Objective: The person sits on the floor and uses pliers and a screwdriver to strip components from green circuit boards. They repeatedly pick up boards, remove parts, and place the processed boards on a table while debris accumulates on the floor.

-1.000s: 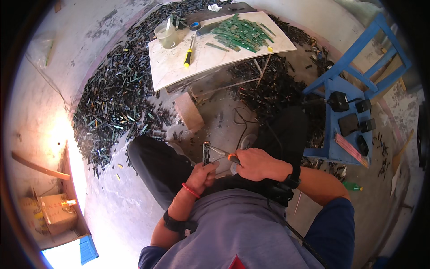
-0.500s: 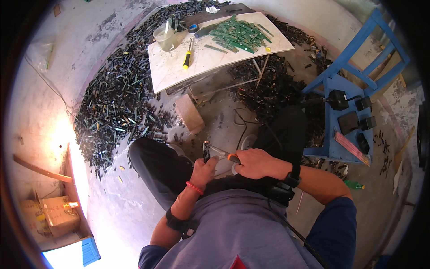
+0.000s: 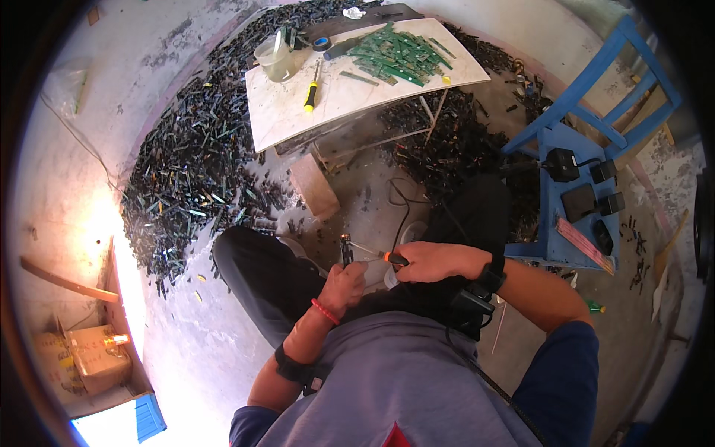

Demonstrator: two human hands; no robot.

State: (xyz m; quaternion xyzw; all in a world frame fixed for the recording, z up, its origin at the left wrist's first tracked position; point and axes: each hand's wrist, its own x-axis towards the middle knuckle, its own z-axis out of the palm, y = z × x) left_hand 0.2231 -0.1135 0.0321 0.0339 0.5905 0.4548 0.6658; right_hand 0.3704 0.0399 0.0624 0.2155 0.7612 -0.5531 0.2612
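Observation:
My left hand [image 3: 345,286] is closed around a small dark narrow part [image 3: 346,251], which stands up out of the fingers with a coppery tip at its top. In my right hand [image 3: 438,262] is a screwdriver [image 3: 395,258] with an orange and black handle. Its thin metal shaft points left toward the upper end of the part; whether the tip touches it is too small to tell. Both hands are over my lap, between my knees.
Ahead stands a low white-topped table [image 3: 275,123] with green strips [image 3: 402,56], a yellow-black screwdriver [image 3: 310,97], a plastic tub [image 3: 275,63] and a tape roll [image 3: 321,44]. Dark scrap pieces [image 3: 190,164] heap around it. A blue chair [image 3: 551,231] holding black devices stands right.
The screwdriver has shifted slightly right and now lies flatter, with more of its black handle showing. My left hand and the dark part have moved slightly right.

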